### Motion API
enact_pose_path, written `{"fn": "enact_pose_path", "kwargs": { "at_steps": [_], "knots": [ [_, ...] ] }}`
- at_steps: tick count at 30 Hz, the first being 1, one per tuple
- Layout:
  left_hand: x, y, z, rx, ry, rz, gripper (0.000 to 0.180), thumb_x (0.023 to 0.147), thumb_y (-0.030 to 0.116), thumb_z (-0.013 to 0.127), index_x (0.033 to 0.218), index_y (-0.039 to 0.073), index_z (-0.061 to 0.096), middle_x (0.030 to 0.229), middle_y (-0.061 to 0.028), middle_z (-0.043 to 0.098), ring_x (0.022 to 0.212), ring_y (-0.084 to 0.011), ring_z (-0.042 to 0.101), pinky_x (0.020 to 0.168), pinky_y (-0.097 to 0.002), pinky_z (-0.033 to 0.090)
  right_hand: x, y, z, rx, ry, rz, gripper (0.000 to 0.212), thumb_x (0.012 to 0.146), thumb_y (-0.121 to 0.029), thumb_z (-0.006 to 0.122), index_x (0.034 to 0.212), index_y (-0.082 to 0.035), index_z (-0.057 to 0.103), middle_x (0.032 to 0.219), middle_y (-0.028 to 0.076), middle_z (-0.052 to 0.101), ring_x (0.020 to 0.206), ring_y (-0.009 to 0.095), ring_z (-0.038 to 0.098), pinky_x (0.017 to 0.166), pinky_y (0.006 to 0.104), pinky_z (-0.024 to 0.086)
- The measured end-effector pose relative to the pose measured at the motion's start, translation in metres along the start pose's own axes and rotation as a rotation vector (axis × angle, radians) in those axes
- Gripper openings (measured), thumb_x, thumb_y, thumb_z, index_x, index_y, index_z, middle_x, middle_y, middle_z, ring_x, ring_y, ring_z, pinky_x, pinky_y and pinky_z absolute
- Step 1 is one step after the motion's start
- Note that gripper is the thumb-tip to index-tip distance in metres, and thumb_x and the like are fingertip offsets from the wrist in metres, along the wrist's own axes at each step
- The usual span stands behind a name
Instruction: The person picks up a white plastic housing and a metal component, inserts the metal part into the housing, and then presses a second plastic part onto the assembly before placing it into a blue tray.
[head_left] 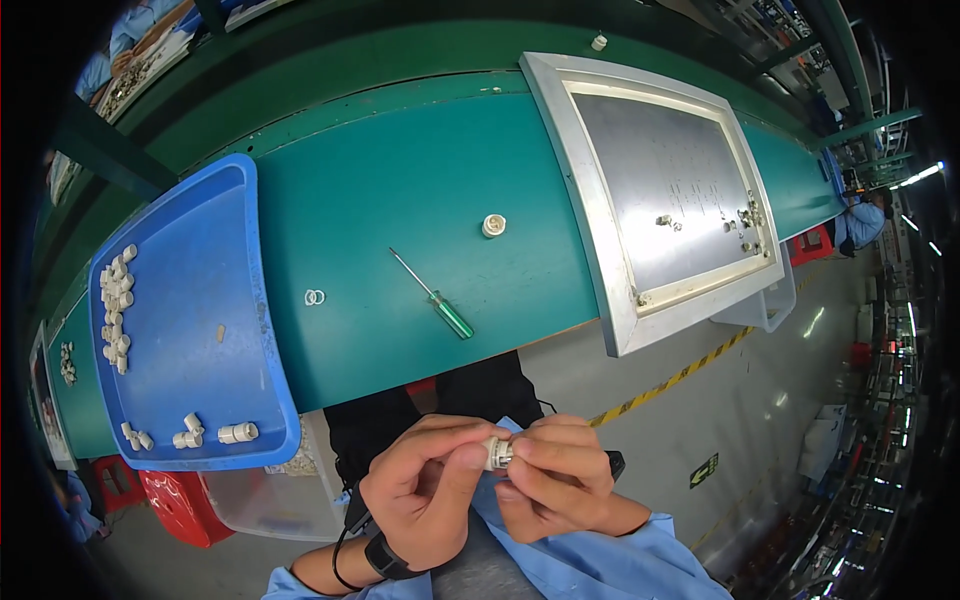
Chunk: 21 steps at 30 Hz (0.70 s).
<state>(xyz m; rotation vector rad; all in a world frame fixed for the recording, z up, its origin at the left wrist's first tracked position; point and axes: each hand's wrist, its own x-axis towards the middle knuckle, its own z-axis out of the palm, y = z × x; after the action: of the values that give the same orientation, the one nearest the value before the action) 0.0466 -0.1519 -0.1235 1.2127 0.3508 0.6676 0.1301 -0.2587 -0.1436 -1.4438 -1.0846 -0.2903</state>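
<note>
Just past the bench's front edge, over my lap, a small white cylindrical fitting (492,455) is held between both hands. My left hand (425,490) pinches its left end between thumb and forefinger. At its right end, the fingertips of my right hand (560,475) close on a bright metallic part (506,455); whether this is fixed to the fitting I cannot tell. Beyond my hands, a screwdriver (452,316) with a green handle lies on the green bench. Farther back stands a similar white fitting (494,225). Pale rings (315,297) lie to the left.
On the left, a blue tray (235,375) holds several white fittings (117,290). A silver-framed metal plate (640,130) with small metal parts (750,215) sits at the right, overhanging the bench edge. Below the bench are a red stool (185,505) and a clear bin (270,510).
</note>
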Motion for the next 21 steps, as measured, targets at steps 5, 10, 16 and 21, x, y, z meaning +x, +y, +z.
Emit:
{"fn": "enact_pose_path", "kwargs": {
  "at_steps": [5,10,16,21],
  "knots": [
    [-0.004,0.0,0.0,-0.156,0.039,-0.213,0.016,0.095,-0.003,0.059,0.11,-0.006,0.064,0.106,-0.0168,0.068,0.089,-0.0164,0.068,0.078,-0.0266,0.055,0.007,0.007,0.003,-0.084,0.011,0.01,0.034,0.069,0.001,0.08,0.102,-0.002,0.07,0.106,0.014,0.065,0.085,0.027,0.065,0.071,0.0382,0.052],
    [-0.008,-0.004,-0.008,-0.243,-0.004,-0.311,0.021,0.096,-0.001,0.059,0.116,-0.007,0.061,0.107,-0.0157,0.069,0.092,-0.0161,0.068,0.084,-0.0264,0.054,0.006,0.019,-0.002,-0.055,-0.091,-0.019,0.036,0.08,-0.014,0.078,0.109,-0.003,0.06,0.105,0.014,0.061,0.084,0.026,0.06,0.07,0.0389,0.048],
    [-0.002,0.013,-0.011,-0.288,-0.186,-0.413,0.03,0.093,-0.002,0.063,0.122,-0.009,0.057,0.108,-0.0162,0.07,0.101,-0.019,0.069,0.09,-0.0283,0.052,0.011,0.024,-0.005,0.277,-0.1,0.147,0.032,0.083,-0.018,0.073,0.107,-0.002,0.06,0.1,0.015,0.061,0.084,0.027,0.06,0.072,0.0417,0.045],
    [-0.002,0.015,-0.013,-0.176,-0.222,-0.389,0.033,0.091,-0.005,0.065,0.123,-0.011,0.056,0.109,-0.0178,0.07,0.104,-0.0204,0.069,0.091,-0.0296,0.053,0.014,0.026,-0.005,0.475,-0.151,0.285,0.028,0.087,-0.022,0.067,0.106,-0.002,0.06,0.1,0.015,0.062,0.084,0.027,0.061,0.07,0.042,0.044]
  ]
}}
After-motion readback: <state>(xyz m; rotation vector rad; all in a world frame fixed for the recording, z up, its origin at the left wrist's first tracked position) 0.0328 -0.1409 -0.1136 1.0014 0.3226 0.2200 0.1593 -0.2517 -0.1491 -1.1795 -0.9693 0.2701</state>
